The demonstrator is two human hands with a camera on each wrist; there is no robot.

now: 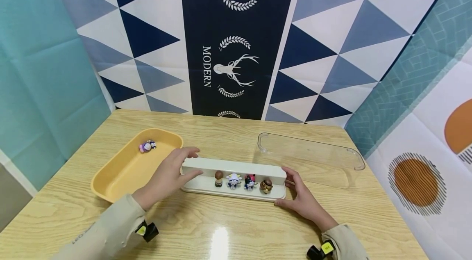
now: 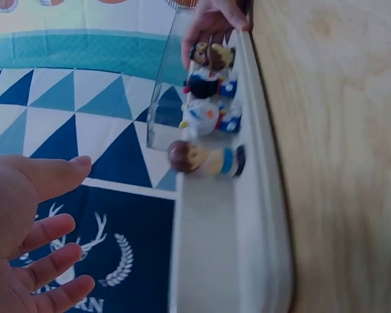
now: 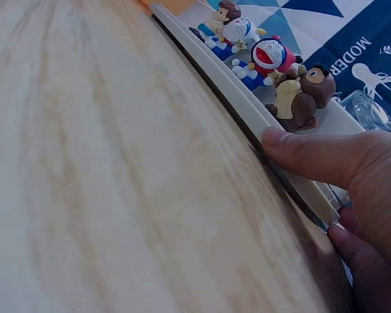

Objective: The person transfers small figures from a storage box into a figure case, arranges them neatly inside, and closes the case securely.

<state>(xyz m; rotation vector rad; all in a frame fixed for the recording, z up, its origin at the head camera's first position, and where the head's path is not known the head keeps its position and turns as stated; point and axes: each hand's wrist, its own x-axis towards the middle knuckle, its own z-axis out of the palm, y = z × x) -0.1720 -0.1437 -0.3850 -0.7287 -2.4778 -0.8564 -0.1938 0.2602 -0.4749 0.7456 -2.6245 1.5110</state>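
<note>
A long white display stand (image 1: 236,189) lies on the table with several small figurines in a row on its lower step. From the left they are a brown-haired boy figurine (image 1: 218,178), a white one with yellow horns (image 1: 234,181), a red-and-blue one (image 1: 250,182) and a brown one (image 1: 266,186). My right hand (image 1: 304,201) grips the stand's right end, thumb (image 3: 306,151) on the front edge and fingers round the end. At the left end, my left hand (image 1: 169,174) holds nothing; its fingers are spread beside the stand in the left wrist view.
On the left stands a yellow bin (image 1: 125,172) with one purple-and-white figurine (image 1: 147,146) lying inside. A clear plastic cover (image 1: 309,149) rests on the table behind the stand, to the right. Patterned cloths hang round the wooden table (image 1: 184,235).
</note>
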